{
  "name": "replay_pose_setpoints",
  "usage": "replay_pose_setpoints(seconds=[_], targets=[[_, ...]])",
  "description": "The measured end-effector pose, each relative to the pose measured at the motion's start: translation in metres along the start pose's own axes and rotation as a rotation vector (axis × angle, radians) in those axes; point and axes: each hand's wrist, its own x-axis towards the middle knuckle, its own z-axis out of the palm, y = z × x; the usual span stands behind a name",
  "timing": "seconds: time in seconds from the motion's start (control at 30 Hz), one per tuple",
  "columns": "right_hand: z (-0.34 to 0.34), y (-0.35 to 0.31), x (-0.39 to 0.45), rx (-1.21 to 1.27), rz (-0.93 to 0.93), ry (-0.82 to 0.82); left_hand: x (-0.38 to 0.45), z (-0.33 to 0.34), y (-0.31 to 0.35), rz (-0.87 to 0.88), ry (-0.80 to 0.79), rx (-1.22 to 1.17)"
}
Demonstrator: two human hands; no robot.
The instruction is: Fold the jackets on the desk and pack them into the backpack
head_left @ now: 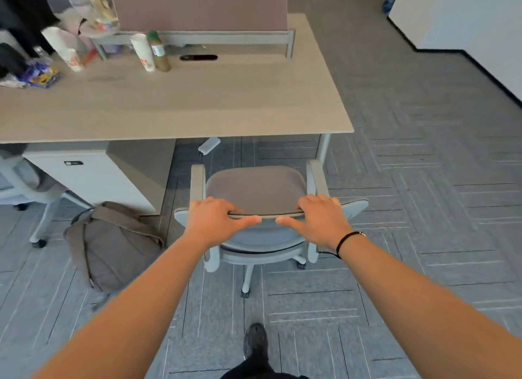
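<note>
Left grip (217, 214), right grip (319, 216) clasp chair backrest (268, 216).

Bare forearms, black wrist cord (345, 239), dark shoe (255, 339)

Both arms are reaching forward, left hand (214, 216) and right hand (322, 217) gripping side by side, thumbs pointing inward.

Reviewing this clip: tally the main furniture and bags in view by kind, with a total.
Light wood desk: 1
Grey office chairs: 2, one gripped by both hands, one at the left edge
Brown fabric backpack on the floor: 1
White drawer cabinet under the desk: 1
Total: 5
</note>
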Motion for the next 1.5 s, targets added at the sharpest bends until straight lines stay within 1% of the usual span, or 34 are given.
replay_pose_setpoints(seconds=[0.13, 0.3, 0.37, 0.5, 0.6, 0.7, 0.97, 1.07, 1.23, 1.37, 1.5], targets=[[-0.014, 0.029, 0.068, 0.024, 0.012, -0.008, 0.073, -0.013, 0.009, -0.021, -0.031, -0.012], [-0.027, 0.061, 0.143, 0.019, 0.016, 0.038, 0.153, -0.024, 0.017, -0.052, -0.025, 0.016], [-0.029, 0.073, 0.173, -0.001, 0.002, 0.073, 0.188, -0.026, 0.018, -0.073, -0.007, 0.011], [-0.03, 0.095, 0.216, -0.025, -0.051, 0.099, 0.242, -0.034, 0.022, -0.136, -0.029, -0.009], [-0.038, 0.106, 0.249, -0.009, -0.075, 0.062, 0.28, -0.046, 0.025, -0.171, -0.067, -0.018], [-0.044, 0.109, 0.28, 0.008, -0.083, 0.04, 0.31, -0.056, 0.027, -0.212, -0.044, -0.078], [-0.057, 0.119, 0.341, 0.044, -0.063, 0.03, 0.37, -0.065, 0.014, -0.232, 0.01, -0.08], [-0.061, 0.12, 0.351, 0.057, -0.038, 0.0, 0.381, -0.066, 0.012, -0.229, -0.047, -0.079], [-0.06, 0.117, 0.352, 0.053, -0.007, 0.004, 0.382, -0.063, 0.009, -0.185, -0.053, -0.009], [-0.063, 0.116, 0.351, 0.048, 0.006, 0.001, 0.378, -0.069, 0.016, -0.188, -0.115, 0.014], [-0.064, 0.114, 0.348, 0.071, 0.021, -0.041, 0.378, -0.072, 0.014, -0.201, -0.205, 0.025]])
